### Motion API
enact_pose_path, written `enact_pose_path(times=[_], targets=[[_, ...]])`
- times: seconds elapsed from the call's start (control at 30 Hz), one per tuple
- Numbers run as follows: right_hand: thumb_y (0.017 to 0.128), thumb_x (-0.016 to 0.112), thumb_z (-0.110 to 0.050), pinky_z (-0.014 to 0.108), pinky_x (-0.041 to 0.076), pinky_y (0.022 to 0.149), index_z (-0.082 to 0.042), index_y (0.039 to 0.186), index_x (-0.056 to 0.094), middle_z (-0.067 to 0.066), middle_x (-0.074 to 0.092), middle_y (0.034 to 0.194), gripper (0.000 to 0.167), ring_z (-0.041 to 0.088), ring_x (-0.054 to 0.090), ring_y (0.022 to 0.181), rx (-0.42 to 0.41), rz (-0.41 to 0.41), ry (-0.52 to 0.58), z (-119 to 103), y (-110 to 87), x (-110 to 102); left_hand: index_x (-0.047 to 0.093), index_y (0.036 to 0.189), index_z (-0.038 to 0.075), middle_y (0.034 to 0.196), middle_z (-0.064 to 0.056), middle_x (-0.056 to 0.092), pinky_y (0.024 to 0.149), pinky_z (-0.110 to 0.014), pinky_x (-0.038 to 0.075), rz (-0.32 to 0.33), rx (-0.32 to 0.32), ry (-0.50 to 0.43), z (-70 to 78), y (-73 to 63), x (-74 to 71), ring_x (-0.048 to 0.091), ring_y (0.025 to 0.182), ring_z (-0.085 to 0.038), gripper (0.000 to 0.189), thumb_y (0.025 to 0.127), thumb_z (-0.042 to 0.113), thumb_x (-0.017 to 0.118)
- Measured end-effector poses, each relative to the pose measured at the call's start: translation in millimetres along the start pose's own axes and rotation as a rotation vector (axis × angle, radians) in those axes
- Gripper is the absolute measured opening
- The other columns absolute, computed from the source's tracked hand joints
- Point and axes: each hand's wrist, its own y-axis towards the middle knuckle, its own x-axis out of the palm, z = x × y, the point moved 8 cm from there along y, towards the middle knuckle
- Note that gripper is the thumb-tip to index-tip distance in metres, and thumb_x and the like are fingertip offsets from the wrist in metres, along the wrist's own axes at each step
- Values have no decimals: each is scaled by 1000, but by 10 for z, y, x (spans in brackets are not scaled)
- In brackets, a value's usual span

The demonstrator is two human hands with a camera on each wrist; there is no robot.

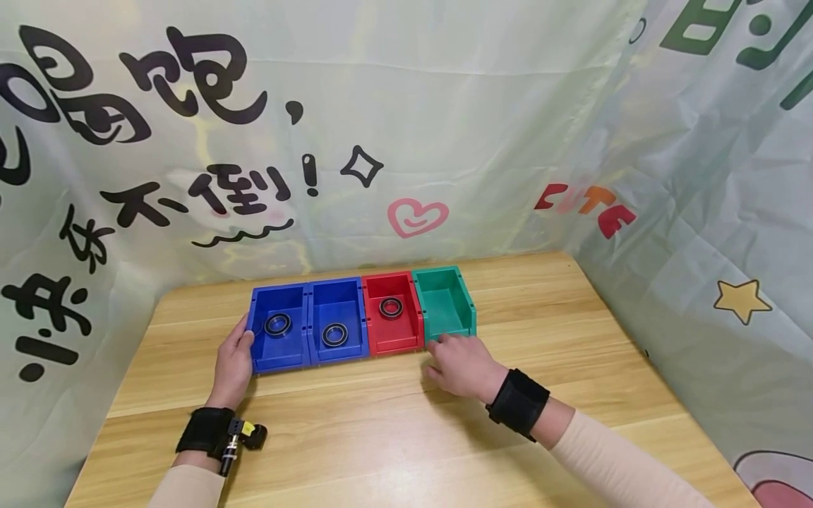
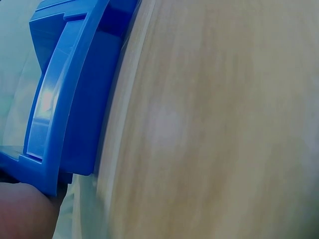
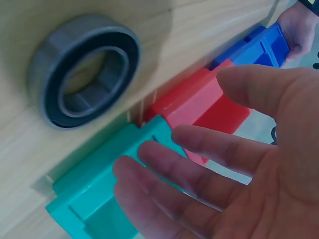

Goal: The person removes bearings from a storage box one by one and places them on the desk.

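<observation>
My left hand (image 1: pixel 232 367) grips the outer side of the leftmost blue bin (image 1: pixel 282 358), its thumb at the rim. That bin contains a ball bearing (image 1: pixel 277 334). Another bearing (image 1: pixel 334 344) lies in the second blue bin (image 1: pixel 335 300), and a third bearing (image 1: pixel 390 317) in the red bin (image 1: pixel 395 340). At the front of the green bin (image 1: pixel 444 300) is my right hand (image 1: pixel 466 367), fingers loosely extended and not around anything. In the right wrist view a large bearing (image 3: pixel 45 74) appears against the tabletop, apart from the fingers; the hand hides it from the head view.
The bins form a joined row across the wooden table (image 1: pixel 381 437), near its back edge. Printed fabric (image 1: pixel 483 141) hangs behind the table and along its right side. A black wristband (image 1: pixel 517 403) circles the right wrist; another, with a small camera (image 1: pixel 254 435), is on the left.
</observation>
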Motion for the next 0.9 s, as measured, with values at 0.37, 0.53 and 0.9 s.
enact_pose_path(times=[0.37, 0.53, 0.9], targets=[[84, 70, -38, 26, 37, 41, -11, 91, 67, 0, 53, 71, 27, 14, 50, 60, -20, 60, -19, -123, 168, -175, 15, 154, 14, 158, -9, 18, 115, -52, 14, 10, -2, 5, -19, 10, -6, 12, 144, -32, 51, 106, 29, 25], [84, 70, -40, 23, 37, 42, -12, 93, 67, -1, 55, 73, 30, 13, 50, 61, -33, 64, -39, -159, 233, -202, 15, 154, 14, 158, -8, 18, 115, -52, 14, 8, -4, 7, -22, 16, 0, 13, 144, -31, 51, 106, 30, 25], [87, 67, -42, 22, 36, 42, -13, 88, 66, -2, 52, 72, 28, 12, 45, 59, -41, 45, -50, -225, 375, -224, 16, 154, 14, 157, -9, 20, 115, -51, 15, 8, -3, 12, -24, 23, -8, 14, 144, -31, 51, 106, 28, 25]])
